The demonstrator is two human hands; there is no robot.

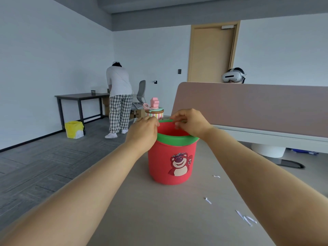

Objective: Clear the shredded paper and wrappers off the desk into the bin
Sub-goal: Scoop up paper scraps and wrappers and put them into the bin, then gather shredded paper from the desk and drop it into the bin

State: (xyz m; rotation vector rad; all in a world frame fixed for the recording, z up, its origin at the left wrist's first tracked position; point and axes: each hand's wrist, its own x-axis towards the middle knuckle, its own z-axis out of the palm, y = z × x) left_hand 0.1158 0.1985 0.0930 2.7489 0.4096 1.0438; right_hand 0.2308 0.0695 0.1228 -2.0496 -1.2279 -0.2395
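Note:
A red bin (pixel 170 162) with a green rim and a bear picture stands on the grey desk (pixel 159 210). Both of my hands hover over its opening. My left hand (pixel 142 134) is at the bin's left rim with its fingers curled shut; its palm side is hidden. Over the far rim, the fingertips of my right hand (pixel 190 125) are pinched together on what looks like small white shredded paper. Loose paper shreds lie on the desk to the right of the bin: one (pixel 216 176) near it, one (pixel 208 200) closer to me, and a small cluster (pixel 245 218) near my right forearm.
A pink desk divider (pixel 257 107) runs along the right. Behind the bin stands a striped jar with a pink cup (pixel 154 108). A white round base (pixel 268 150) and a dark flat object (pixel 291 164) sit under the divider. One person stands at a far table; another, wearing a headset, sits behind the divider.

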